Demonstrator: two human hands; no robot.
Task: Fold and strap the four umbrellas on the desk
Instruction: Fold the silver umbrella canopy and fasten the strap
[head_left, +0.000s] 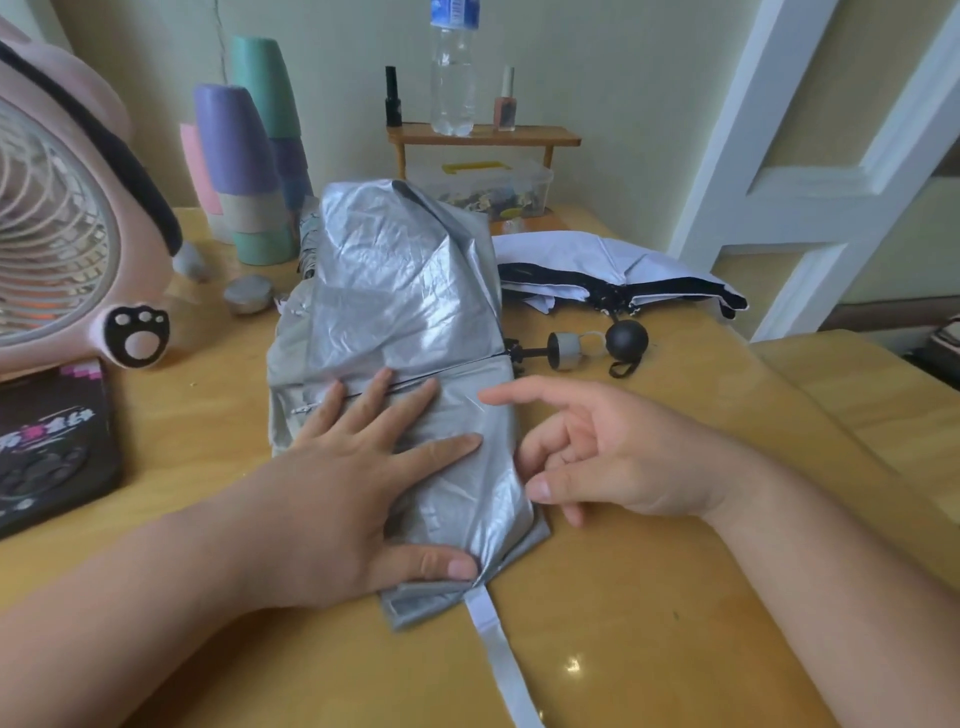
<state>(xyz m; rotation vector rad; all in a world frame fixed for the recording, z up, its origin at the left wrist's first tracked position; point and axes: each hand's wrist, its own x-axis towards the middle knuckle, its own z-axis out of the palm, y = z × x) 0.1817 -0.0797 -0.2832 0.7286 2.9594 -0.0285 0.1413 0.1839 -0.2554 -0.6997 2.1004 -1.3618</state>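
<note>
A pale yellow-green wall (613, 67) rises ahead of me, behind my glossy, honey-coloured wooden tabletop (675, 597). To my right stands a white panelled door frame (810, 140). A small wooden shelf (483, 136) sits against the wall. Soft, even light fills the room, leaving one bright glint (573, 665) on the tabletop.

The left hand (363, 467) and right hand (613, 457) are bare, broad and fleshy, with fairly short fingers (441, 449). The fingernails (460, 569) are plain and trimmed short. Both forearms (156, 597) are bare right to the frame edge.
</note>
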